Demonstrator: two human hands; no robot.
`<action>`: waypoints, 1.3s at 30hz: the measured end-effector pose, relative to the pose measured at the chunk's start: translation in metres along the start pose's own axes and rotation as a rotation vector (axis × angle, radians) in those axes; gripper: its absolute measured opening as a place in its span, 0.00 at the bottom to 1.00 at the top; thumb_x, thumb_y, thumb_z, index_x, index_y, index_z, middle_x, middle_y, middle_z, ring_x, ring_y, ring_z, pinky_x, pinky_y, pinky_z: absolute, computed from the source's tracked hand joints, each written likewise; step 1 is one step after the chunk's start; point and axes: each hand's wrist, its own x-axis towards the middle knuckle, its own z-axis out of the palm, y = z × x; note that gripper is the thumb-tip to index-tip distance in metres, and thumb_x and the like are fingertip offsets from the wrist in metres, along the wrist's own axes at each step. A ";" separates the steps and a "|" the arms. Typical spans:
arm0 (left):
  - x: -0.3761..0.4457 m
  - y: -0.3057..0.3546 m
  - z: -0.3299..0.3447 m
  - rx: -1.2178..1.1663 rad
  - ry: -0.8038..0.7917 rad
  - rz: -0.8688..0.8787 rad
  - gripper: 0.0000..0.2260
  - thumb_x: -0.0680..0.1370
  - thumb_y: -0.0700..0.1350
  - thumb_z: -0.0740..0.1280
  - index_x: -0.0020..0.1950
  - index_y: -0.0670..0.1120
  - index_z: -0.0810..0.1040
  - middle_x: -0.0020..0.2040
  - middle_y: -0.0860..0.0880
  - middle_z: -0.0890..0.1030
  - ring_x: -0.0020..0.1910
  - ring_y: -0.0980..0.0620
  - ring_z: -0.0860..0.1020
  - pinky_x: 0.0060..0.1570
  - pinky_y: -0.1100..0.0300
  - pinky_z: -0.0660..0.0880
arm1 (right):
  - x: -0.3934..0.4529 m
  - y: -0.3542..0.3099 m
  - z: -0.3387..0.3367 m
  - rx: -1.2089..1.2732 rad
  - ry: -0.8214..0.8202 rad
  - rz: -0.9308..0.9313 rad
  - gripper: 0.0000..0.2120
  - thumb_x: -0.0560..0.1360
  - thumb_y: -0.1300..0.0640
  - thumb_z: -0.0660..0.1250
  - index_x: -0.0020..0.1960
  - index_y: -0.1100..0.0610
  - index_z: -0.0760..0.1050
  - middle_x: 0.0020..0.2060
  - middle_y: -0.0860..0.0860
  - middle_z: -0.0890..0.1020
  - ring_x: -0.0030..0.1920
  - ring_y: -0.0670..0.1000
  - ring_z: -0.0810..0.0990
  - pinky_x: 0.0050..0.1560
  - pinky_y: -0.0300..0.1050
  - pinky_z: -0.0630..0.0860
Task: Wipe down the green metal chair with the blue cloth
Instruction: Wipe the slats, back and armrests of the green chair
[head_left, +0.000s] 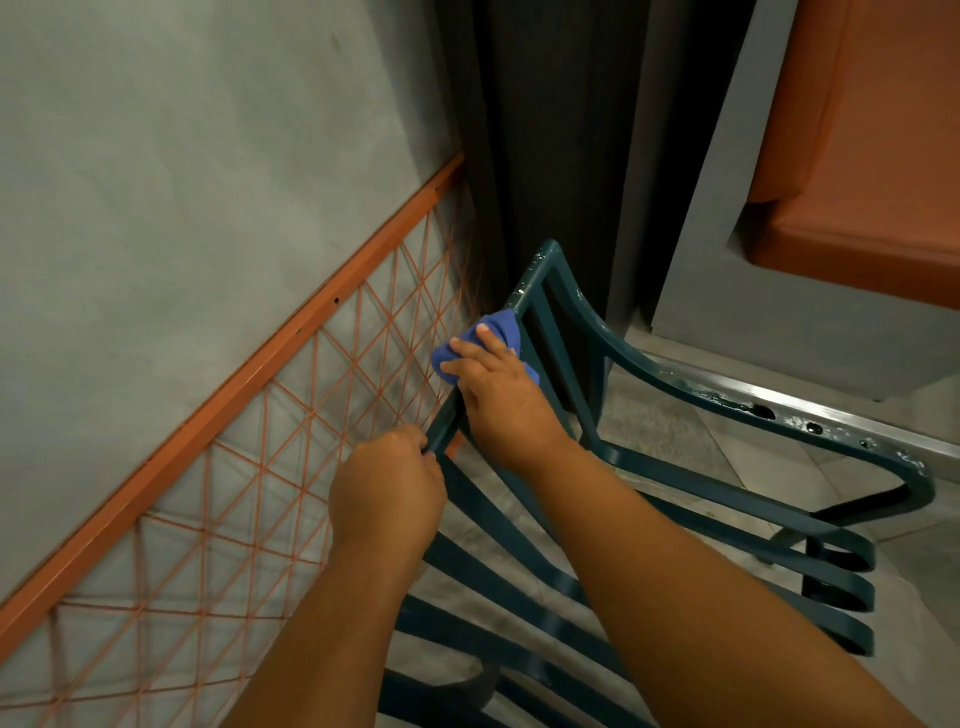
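Where cloth (480, 343) bunches, top rail (530, 283) hidden.

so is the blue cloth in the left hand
No, the right hand presses the blue cloth against the top rail of the green metal chair, while the left hand grips the rail bare.
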 end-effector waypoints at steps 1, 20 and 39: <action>0.002 0.001 0.002 -0.019 0.022 -0.002 0.08 0.78 0.49 0.61 0.51 0.49 0.78 0.36 0.51 0.78 0.34 0.52 0.74 0.31 0.59 0.68 | -0.005 0.004 -0.003 0.022 0.006 -0.025 0.17 0.79 0.63 0.58 0.67 0.57 0.72 0.72 0.51 0.68 0.76 0.52 0.52 0.75 0.57 0.54; 0.043 0.028 0.013 0.006 0.071 0.098 0.10 0.79 0.50 0.62 0.48 0.49 0.81 0.37 0.49 0.79 0.33 0.52 0.72 0.32 0.59 0.64 | 0.021 0.022 -0.012 -0.121 0.043 0.009 0.22 0.78 0.62 0.61 0.71 0.55 0.67 0.75 0.52 0.60 0.77 0.54 0.49 0.73 0.45 0.48; 0.050 0.041 0.009 0.132 -0.036 0.049 0.06 0.78 0.47 0.63 0.50 0.46 0.77 0.38 0.48 0.74 0.38 0.49 0.74 0.36 0.57 0.68 | -0.007 0.036 -0.008 0.059 0.168 0.017 0.22 0.77 0.66 0.63 0.70 0.55 0.69 0.72 0.53 0.66 0.75 0.52 0.57 0.74 0.37 0.48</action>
